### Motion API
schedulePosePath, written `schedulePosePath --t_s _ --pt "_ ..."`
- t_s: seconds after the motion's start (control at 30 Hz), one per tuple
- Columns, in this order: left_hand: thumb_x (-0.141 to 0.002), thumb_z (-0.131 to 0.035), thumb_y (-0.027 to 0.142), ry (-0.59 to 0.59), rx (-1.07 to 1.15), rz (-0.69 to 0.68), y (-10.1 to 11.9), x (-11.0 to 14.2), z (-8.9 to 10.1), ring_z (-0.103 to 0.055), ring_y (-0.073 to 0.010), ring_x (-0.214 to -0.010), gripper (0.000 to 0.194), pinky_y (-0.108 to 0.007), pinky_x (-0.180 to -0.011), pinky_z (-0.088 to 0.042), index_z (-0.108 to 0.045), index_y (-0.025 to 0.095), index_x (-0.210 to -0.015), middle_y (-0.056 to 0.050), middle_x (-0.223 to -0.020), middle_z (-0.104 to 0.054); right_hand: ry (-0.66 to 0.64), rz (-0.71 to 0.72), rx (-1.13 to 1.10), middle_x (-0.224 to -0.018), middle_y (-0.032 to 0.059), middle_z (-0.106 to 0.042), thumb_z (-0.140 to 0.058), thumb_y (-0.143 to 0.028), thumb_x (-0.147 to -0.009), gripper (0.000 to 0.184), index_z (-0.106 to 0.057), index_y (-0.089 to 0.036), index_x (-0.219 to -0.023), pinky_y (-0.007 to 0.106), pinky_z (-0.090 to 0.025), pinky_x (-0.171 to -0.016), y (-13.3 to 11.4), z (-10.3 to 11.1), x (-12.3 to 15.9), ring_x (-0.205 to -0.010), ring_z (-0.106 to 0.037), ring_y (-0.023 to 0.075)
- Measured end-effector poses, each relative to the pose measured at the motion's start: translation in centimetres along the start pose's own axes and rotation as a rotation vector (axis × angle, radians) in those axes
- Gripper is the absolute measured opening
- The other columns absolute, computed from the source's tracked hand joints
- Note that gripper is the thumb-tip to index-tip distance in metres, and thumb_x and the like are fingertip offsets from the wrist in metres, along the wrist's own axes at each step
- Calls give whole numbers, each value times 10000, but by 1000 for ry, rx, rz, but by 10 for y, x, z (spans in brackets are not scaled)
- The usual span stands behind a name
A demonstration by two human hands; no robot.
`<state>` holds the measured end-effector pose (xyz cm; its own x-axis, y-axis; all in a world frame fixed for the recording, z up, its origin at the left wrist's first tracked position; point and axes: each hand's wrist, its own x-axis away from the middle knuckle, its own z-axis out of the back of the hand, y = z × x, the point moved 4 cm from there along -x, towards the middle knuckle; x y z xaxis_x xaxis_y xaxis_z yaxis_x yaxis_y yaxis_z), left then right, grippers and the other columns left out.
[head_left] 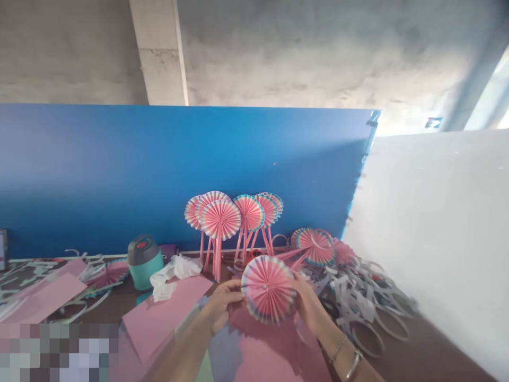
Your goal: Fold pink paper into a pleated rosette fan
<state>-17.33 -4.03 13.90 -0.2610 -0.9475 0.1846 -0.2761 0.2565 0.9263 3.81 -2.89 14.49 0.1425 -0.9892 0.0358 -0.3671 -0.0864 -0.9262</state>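
Left hand (pixel 222 303), right hand (pixel 307 298): closed grip on opposite edges of pink fan (pixel 268 292).

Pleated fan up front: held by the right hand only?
No, the left hand also holds the pleated fan, at the edge opposite the right hand.

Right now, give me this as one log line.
left hand: holding pleated pink fan edge | right hand: holding opposite edge | beyond: upright fans, blue panel
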Motion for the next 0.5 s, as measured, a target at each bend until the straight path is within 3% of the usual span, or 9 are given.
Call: schedulePosePath --t_s 0.07,0.17,0.27,0.37,0.5 --pt "-571 -721 256 17 -45 -2 0 -2 1 -564 -53 -635 423 -156 -677 -446 -637 106 -958 -39 -760 -631 0 41 100 -1193 67 -573 -672 -404 -729 594 -452 -221 -1250 284 -465 -856 3 2 -2 -1001 -583 183" --pt "-605 -658 232 72 -190 0 -1 -5 6 -575 -93 -619 466 -213 -651 -466 -619 89 -1046 -58 -768 -628 93 149 330 -1262 106 -526 -661 -433 -687 709 -409 -180 -1299 323 -446 -939 11 12 -10 -1088 -552 212" --pt "-624 -641 205 240 -397 -45 4 -8 14 -599 -175 -642 499 -300 -633 -480 -606 73 -1104 -75 -751 -621 269 324 743 -1204 146 -548 -561 -473 -707 635 -494 -122 -1232 380 -453 -926 18 28 -18 -1071 -552 250" --pt "-613 -625 122 409 -537 -222 20 -7 15 -563 -228 -1021 326 -311 -886 -445 -666 128 -937 -108 -1023 -622 215 616 1154 -1111 132 -573 -468 -408 -788 482 -548 -142 -1182 409 -449 -916 20 30 -23 -1032 -550 245" --pt "-642 -609 82 484 -554 -418 58 -14 6 -577 -197 -952 217 -287 -889 -428 -680 146 -836 -95 -953 -640 163 951 1390 -1050 127 -580 -406 -337 -873 365 -536 -147 -1156 377 -466 -833 16 21 -23 -940 -549 220"
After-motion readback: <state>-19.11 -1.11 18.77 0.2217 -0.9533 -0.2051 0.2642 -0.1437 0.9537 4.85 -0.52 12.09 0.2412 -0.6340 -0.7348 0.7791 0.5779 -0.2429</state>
